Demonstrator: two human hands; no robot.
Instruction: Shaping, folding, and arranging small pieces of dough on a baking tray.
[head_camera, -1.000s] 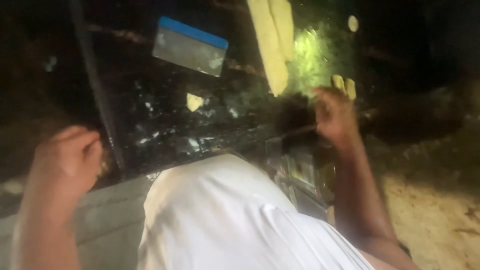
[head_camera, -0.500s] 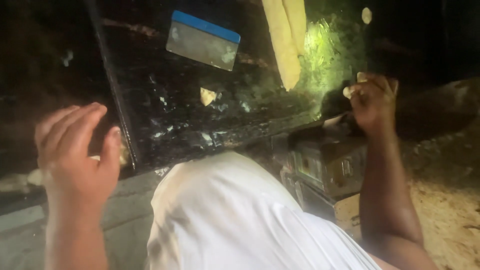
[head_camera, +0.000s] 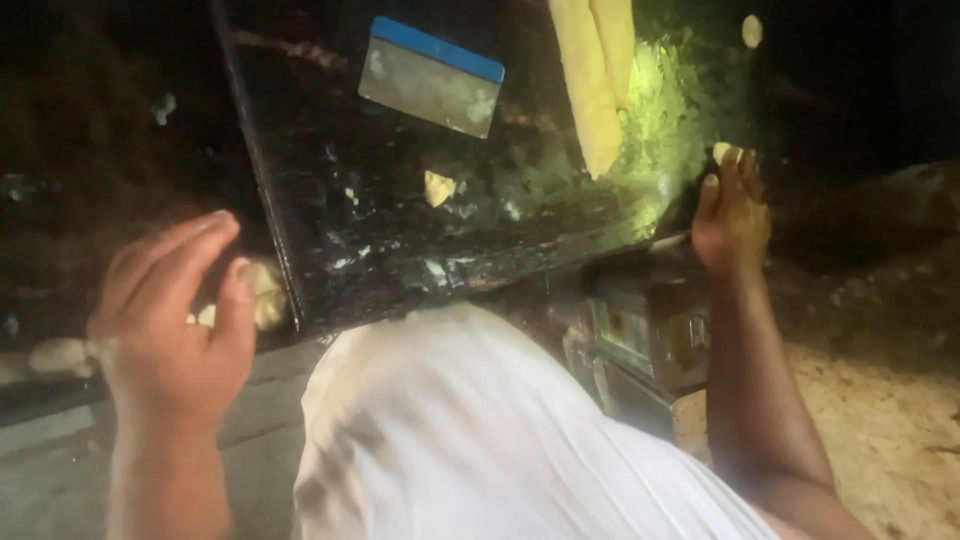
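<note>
A dark wet slab (head_camera: 400, 240) lies in front of me, shining under a light. My left hand (head_camera: 175, 310) hovers at its left edge, fingers apart, next to pale dough lumps (head_camera: 262, 295). At the slab's right edge my right hand (head_camera: 733, 215) pinches a small pale dough piece (head_camera: 722, 152) in its fingertips. A metal scraper with a blue handle (head_camera: 432, 76) rests on the slab's far part. Two long pale dough strips (head_camera: 598, 75) lie to its right, and a small dough scrap (head_camera: 438, 187) sits mid-slab.
My white garment (head_camera: 470, 440) fills the lower middle. Stacked metal boxes (head_camera: 645, 335) stand under the slab's right corner. Sandy ground (head_camera: 880, 430) shows at the right, a grey ledge (head_camera: 60, 430) at the lower left. A small round dough bit (head_camera: 752, 30) lies at the far right.
The view has shifted and sharpened. My right hand rose from the slab's right edge with a dough piece. My left hand opened from a fist and moved closer to the slab's left edge.
</note>
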